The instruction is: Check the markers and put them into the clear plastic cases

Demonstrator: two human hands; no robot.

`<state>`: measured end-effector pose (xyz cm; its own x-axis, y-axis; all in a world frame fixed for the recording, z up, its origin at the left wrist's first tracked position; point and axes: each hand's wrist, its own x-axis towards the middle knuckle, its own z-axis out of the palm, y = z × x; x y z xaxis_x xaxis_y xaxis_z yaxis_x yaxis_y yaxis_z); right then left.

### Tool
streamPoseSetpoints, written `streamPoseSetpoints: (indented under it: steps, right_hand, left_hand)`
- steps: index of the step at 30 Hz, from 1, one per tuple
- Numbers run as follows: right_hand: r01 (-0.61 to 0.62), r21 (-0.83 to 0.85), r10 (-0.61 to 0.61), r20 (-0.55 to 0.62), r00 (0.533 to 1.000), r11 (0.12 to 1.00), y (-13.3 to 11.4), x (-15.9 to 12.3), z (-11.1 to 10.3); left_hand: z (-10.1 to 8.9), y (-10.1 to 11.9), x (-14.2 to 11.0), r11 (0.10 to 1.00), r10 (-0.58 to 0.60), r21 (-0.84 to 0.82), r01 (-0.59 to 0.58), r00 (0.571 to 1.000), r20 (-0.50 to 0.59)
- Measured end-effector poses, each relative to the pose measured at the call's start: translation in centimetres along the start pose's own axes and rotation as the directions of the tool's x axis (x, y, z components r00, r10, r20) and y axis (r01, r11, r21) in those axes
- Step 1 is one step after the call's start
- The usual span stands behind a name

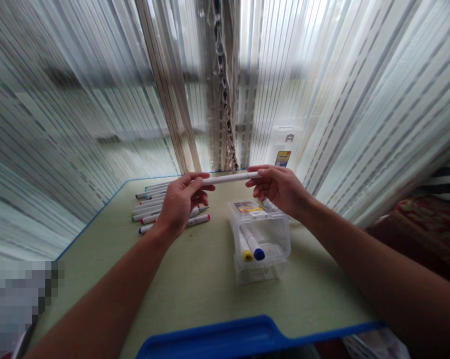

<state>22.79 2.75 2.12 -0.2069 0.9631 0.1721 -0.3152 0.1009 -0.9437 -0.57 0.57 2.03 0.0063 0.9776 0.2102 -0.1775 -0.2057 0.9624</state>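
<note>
A white marker (228, 178) is held level above the table between both hands. My left hand (183, 199) pinches its left end, and my right hand (279, 187) grips the right end with thumb and fingers. Both tips of the marker are hidden by the fingers. Below my right hand, a clear plastic case (262, 234) lies on its side with its opening towards me. Inside it are a marker with a yellow end (247, 256) and one with a blue end (259, 254). Beside and partly behind my left hand, several white markers (150, 209) with coloured ends lie in rows.
The pale green table (187, 279) has a blue rim, with a blue molded tray (213, 339) at its front edge. Behind it hang string curtains (98, 99) and a beaded strand (225, 94). A clear lid with a yellow label (283, 158) stands at the back right.
</note>
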Motion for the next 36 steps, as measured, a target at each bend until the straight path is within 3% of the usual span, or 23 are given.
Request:
streamPoseSetpoints:
  steps: [11,26,36]
  right_hand:
    - [0.014,0.006,-0.014,-0.003,1.0,1.0,0.08,0.11,-0.07]
    - [0.075,-0.13,-0.071,0.032,0.997,0.989,0.72,0.14,-0.16]
    - [0.044,-0.059,-0.043,0.024,0.999,0.997,0.72,0.25,-0.26]
  left_hand:
    - [-0.14,-0.24,0.14,0.998,0.05,0.034,-0.051,0.998,0.029]
    - [-0.33,-0.53,-0.04,0.958,0.14,0.24,-0.154,0.987,0.073]
    - [-0.15,-0.48,0.1,0.974,0.132,0.182,-0.136,0.991,0.032]
